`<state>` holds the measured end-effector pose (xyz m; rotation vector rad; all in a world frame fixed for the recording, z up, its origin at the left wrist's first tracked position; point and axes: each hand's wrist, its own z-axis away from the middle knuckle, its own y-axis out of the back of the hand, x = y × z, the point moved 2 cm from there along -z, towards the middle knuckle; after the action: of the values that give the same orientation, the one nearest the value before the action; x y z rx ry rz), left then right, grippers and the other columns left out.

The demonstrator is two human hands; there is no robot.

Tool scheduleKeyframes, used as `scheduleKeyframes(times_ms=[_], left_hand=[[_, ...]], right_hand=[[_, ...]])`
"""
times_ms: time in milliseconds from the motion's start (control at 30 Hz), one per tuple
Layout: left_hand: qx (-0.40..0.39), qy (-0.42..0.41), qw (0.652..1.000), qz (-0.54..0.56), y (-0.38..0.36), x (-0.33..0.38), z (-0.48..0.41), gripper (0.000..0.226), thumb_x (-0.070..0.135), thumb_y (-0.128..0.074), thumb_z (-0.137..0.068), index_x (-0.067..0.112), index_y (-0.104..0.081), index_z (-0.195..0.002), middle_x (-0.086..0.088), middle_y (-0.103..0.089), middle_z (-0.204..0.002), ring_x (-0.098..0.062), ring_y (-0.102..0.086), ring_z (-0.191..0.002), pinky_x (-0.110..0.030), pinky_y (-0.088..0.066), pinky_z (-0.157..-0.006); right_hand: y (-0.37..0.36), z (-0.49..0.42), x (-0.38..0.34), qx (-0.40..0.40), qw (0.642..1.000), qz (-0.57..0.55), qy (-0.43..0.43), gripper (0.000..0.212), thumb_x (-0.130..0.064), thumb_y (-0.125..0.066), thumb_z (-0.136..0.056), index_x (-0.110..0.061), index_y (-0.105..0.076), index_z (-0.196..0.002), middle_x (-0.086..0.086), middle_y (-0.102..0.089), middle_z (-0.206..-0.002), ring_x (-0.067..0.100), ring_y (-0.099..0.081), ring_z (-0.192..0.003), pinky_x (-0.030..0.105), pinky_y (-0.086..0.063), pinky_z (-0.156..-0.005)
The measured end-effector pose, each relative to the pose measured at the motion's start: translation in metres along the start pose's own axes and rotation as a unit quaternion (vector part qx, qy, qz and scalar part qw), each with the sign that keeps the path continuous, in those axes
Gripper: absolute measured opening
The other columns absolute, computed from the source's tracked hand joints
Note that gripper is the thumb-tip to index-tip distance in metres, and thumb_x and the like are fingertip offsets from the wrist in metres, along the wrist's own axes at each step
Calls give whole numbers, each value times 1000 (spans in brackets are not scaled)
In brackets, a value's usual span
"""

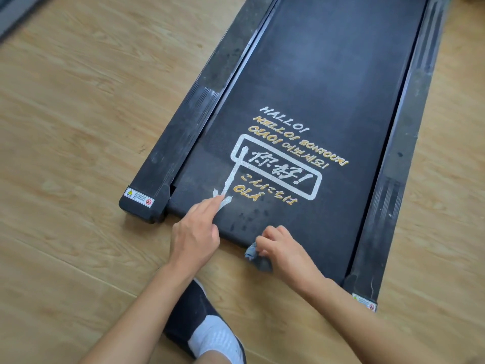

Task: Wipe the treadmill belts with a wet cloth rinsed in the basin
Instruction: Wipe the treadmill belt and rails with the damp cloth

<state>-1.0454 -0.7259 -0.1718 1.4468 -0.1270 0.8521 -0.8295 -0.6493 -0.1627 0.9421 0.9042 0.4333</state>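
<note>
At the bottom centre, one dark shoe (202, 319) with a white sock stands on the wooden floor (78, 153). Just above it, the left hand (194, 232) lays a straight forefinger on the near edge of the treadmill belt (328, 101); its other fingers are hidden. The right hand (283, 248) is curled round a bunched blue-grey cloth (258, 258) at the same edge, lower centre.

The belt could slide under the pressing left hand and carry fingers toward the gap by the rail. A dripping cloth could make the floor slick beside the shoe. Hard rubbing might scuff the printed greetings (278, 164).

There are two hands, one cloth, one belt, two side rails (409, 127), two warning stickers (138, 197) and one shoe. No basin shows.
</note>
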Motion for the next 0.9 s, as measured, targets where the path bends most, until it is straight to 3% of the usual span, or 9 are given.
scheduleKeyframes(times_ms=[67,167,233,333,400,500,567,800,900], left_hand=[[-6,-1,1000,6,0,-2,0,81,-2,-55,-77,37,-50,-148,22,-59,-140,-10,-56,-125,-37,-56,-71],[-9,5,1000,17,-4,-3,2,81,-2,-54,-78,36,-48,-150,22,-56,-146,-9,-53,-131,-39,-58,-77],[-7,4,1000,30,-6,-4,4,82,-4,-53,-78,36,-49,-150,20,-56,-148,-8,-52,-134,-39,-59,-83],[1,9,999,36,-8,-6,3,82,-4,-53,-78,35,-50,-149,21,-56,-147,-8,-52,-133,-38,-58,-84],[2,10,999,39,-8,-8,3,81,-4,-53,-78,35,-50,-149,22,-57,-142,-8,-53,-128,-38,-58,-81],[1,1,999,43,-7,-11,1,83,-6,-54,-77,36,-50,-149,23,-58,-137,-8,-54,-124,-40,-58,-80],[-2,-2,999,46,-6,-12,1,84,-7,-53,-76,36,-50,-149,23,-57,-139,-7,-53,-125,-40,-58,-81],[-18,-9,999,45,-2,-13,2,86,-6,-50,-76,35,-48,-152,23,-54,-147,-6,-49,-133,-36,-56,-85],[-8,-4,998,55,-3,-13,4,84,-6,-49,-77,35,-49,-151,24,-53,-146,-7,-50,-130,-35,-54,-84]], right_hand=[[19,-24,23,36,999,12,-11,16,-13,-60,-87,-26,-53,-90,-10,-44,-98,19,-40,-94,43,-49,-70],[52,-74,67,132,985,-9,-107,23,2,-58,-82,-20,-56,-84,-4,-49,-93,27,-47,-90,47,-51,-69],[66,-99,82,146,979,-10,-145,27,7,-55,-78,-19,-57,-83,-1,-51,-90,30,-50,-88,48,-54,-69],[62,-98,63,168,972,-11,-165,18,-3,-49,-77,-18,-59,-82,1,-53,-89,32,-51,-86,45,-49,-73],[37,-71,28,156,981,-16,-111,15,-16,-43,-77,-20,-57,-80,0,-53,-89,29,-47,-85,45,-45,-73],[-6,-25,-17,59,997,-2,-46,22,-3,-48,-84,-25,-46,-83,-11,-45,-96,21,-36,-89,43,-48,-66],[1,-32,-8,32,999,14,-31,30,-1,-55,-86,-28,-42,-84,-13,-41,-96,19,-36,-90,43,-49,-63],[79,-152,69,148,971,31,-187,31,10,-54,-76,-20,-57,-82,0,-50,-87,36,-53,-91,36,-39,-63],[59,-134,34,143,978,12,-152,28,0,-59,-77,-27,-54,-80,3,-55,-91,34,-51,-87,37,-44,-65]])
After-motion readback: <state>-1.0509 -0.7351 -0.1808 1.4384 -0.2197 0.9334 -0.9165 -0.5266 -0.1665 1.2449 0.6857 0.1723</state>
